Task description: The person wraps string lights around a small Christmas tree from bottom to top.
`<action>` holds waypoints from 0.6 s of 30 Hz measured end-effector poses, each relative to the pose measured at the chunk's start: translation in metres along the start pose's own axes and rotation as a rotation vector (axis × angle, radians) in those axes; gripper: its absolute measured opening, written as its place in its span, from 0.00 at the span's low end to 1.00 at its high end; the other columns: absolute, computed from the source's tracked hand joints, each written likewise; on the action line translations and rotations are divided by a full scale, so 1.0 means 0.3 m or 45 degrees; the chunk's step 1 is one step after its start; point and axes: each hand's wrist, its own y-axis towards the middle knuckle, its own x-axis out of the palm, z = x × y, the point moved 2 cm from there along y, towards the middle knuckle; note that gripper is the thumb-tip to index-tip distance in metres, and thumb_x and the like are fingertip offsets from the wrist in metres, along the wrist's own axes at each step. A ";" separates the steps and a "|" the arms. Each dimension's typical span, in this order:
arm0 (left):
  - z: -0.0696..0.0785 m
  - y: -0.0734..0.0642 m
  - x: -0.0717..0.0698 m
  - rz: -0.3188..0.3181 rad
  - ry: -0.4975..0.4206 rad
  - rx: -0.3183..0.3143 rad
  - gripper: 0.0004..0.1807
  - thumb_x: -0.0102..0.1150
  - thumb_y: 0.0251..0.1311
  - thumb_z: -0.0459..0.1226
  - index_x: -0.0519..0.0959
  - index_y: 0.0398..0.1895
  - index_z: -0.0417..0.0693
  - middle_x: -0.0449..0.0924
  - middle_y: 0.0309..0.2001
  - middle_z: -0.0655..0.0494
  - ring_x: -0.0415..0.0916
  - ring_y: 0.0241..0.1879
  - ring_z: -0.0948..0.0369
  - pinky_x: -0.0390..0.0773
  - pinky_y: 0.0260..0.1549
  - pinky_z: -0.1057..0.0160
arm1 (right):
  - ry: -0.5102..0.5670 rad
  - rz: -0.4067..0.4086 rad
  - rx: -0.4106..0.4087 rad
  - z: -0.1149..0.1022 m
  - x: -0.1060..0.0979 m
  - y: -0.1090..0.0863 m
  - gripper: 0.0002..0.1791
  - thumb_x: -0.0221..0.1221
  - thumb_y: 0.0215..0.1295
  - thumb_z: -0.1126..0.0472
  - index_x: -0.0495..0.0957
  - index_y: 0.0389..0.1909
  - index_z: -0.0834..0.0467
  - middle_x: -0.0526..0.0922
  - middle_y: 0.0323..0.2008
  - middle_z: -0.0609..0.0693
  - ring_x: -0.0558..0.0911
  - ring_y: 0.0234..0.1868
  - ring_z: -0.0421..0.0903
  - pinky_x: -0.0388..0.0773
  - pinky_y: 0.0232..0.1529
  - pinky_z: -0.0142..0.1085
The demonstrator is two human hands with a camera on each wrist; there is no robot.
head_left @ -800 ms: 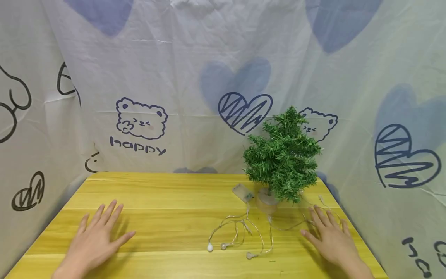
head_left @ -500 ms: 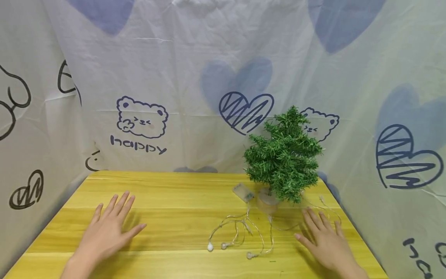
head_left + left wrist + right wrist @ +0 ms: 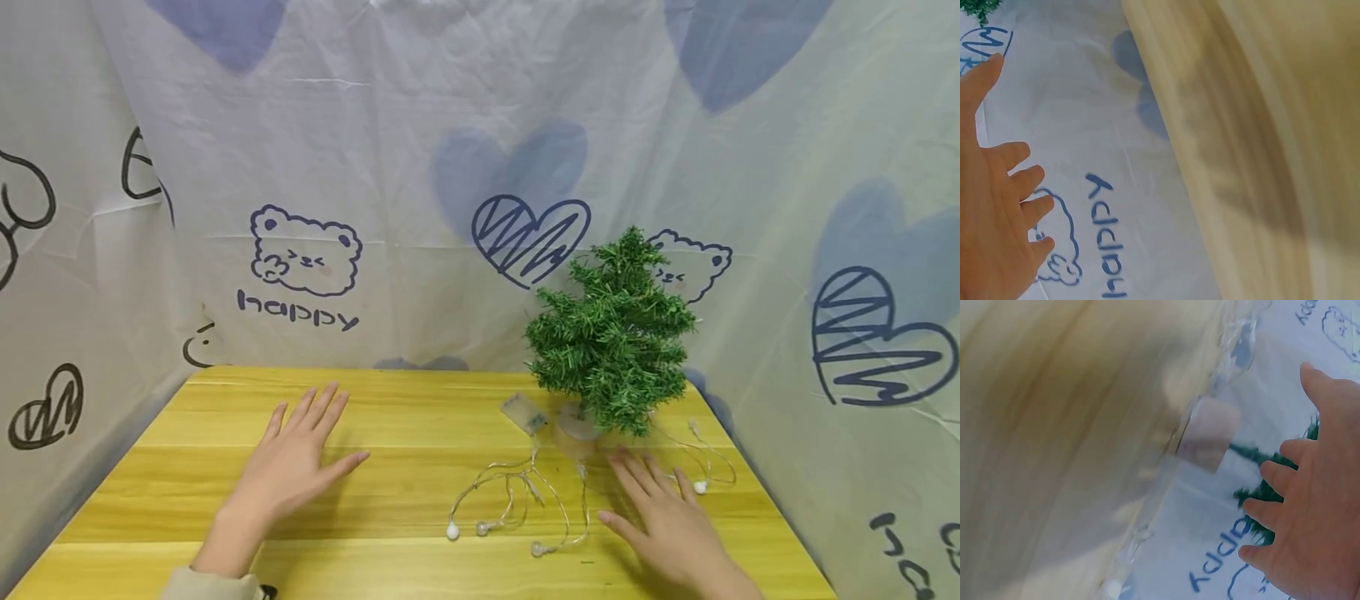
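From where I sit, the head view gives me both bare hands over the yellow wood-grain surface. The left hand hovers over its left half, palm down, the fingers straight and spread wide with the thumb well out to the side. A pale sleeve shows at that wrist. The right hand is just as wide, its fingers straight and reaching toward the tree, the thumb pointing inward. My wrist views agree: I see both palms flat, and shadows fall on the surface.

The small green tree stands at the right rear of the surface on a round pale base. The right fingertips are near the front of that base; I cannot tell whether they touch it. Just left of the base I make out a flat, pale box, and from it the string of lights trails forward in loose curves. Three of its bulbs lie between the two hands, closer to the right one, whose thumb is just beside the wire. Another white bulb lies just right of the right fingers. Behind everything I see a white cloth printed with hearts and bears.
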 end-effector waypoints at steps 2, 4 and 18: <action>0.021 0.025 0.005 -0.001 -0.002 0.017 0.53 0.48 0.69 0.71 0.51 0.84 0.46 0.46 0.84 0.46 0.44 0.81 0.40 0.38 0.76 0.34 | 0.022 -0.004 -0.020 -0.024 0.000 0.011 0.42 0.56 0.74 0.33 0.62 0.81 0.51 0.63 0.79 0.55 0.61 0.78 0.66 0.48 0.73 0.72; 0.043 0.048 0.012 0.002 -0.007 0.036 0.53 0.48 0.69 0.71 0.51 0.84 0.47 0.46 0.84 0.47 0.44 0.81 0.41 0.38 0.77 0.35 | 0.045 -0.006 -0.045 -0.047 0.003 0.022 0.43 0.56 0.74 0.33 0.61 0.81 0.50 0.63 0.79 0.54 0.62 0.77 0.65 0.47 0.74 0.71; 0.197 0.163 0.092 0.059 -0.004 0.322 0.47 0.59 0.68 0.63 0.59 0.82 0.51 0.56 0.81 0.52 0.57 0.78 0.45 0.51 0.76 0.39 | 0.122 -0.124 -0.171 -0.148 0.052 0.077 0.42 0.55 0.75 0.35 0.58 0.82 0.51 0.59 0.80 0.53 0.60 0.78 0.63 0.51 0.73 0.71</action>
